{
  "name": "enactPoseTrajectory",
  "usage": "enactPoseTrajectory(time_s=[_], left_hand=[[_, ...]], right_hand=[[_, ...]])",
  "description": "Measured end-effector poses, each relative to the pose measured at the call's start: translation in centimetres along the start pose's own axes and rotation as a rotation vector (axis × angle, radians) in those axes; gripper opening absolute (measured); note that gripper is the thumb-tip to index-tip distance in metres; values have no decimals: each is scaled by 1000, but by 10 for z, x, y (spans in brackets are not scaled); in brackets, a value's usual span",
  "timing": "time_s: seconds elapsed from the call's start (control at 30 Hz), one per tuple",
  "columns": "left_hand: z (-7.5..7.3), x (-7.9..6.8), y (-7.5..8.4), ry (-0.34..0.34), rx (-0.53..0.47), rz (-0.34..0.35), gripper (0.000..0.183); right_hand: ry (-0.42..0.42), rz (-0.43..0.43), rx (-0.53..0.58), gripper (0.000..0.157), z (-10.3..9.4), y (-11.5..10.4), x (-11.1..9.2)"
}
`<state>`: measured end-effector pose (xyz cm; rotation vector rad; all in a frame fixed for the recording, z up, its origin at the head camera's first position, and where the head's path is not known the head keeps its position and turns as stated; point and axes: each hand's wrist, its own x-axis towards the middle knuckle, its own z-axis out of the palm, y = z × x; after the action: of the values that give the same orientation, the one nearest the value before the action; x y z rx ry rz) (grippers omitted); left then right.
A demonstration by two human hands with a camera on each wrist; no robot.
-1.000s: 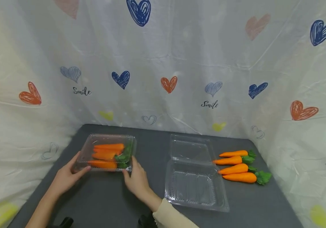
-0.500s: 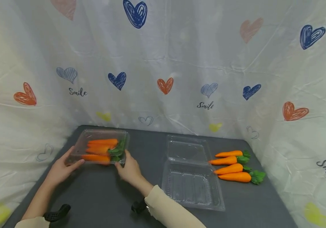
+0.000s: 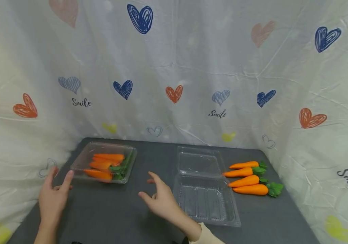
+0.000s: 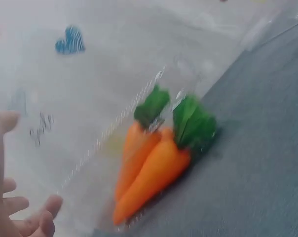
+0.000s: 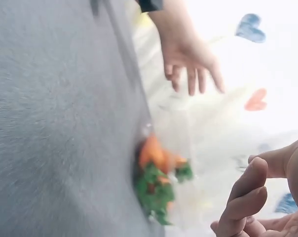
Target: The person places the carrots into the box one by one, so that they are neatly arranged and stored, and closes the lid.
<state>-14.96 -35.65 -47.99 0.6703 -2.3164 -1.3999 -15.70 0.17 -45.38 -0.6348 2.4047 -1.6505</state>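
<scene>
A clear plastic clamshell box (image 3: 84,159) with its lid down stands at the table's far left, with several carrots (image 3: 101,165) with green tops inside. My left hand (image 3: 53,198) is off the box's near left corner, fingers apart and holding nothing. To the right of the box, my right hand (image 3: 161,200) hovers over the table with loosely bent fingers and nothing in them. Beside it lies a second clear clamshell box (image 3: 205,200), its lid laid back. In the left wrist view, carrots (image 4: 156,173) show through the plastic, clear of the fingers.
Several loose carrots (image 3: 250,189) with leafy tops lie in a row right of the second box. The dark grey table (image 3: 110,217) is bounded at the back and sides by a white curtain (image 3: 149,61) printed with hearts.
Both hands gripped the carrot box and shifted it toward the far left. Now they have let go: the left has drawn back toward me, the right has moved away to the right.
</scene>
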Motion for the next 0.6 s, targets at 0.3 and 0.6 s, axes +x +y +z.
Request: enactPoseTrajectory(time_s=[0.3, 0.6], left_hand=[[-2, 10, 0, -107, 243, 234, 99], [-3, 53, -40, -268, 205, 190, 98]], right_hand=[[47, -50, 22, 68, -28, -1, -30], [82, 64, 51, 76, 54, 18, 31]])
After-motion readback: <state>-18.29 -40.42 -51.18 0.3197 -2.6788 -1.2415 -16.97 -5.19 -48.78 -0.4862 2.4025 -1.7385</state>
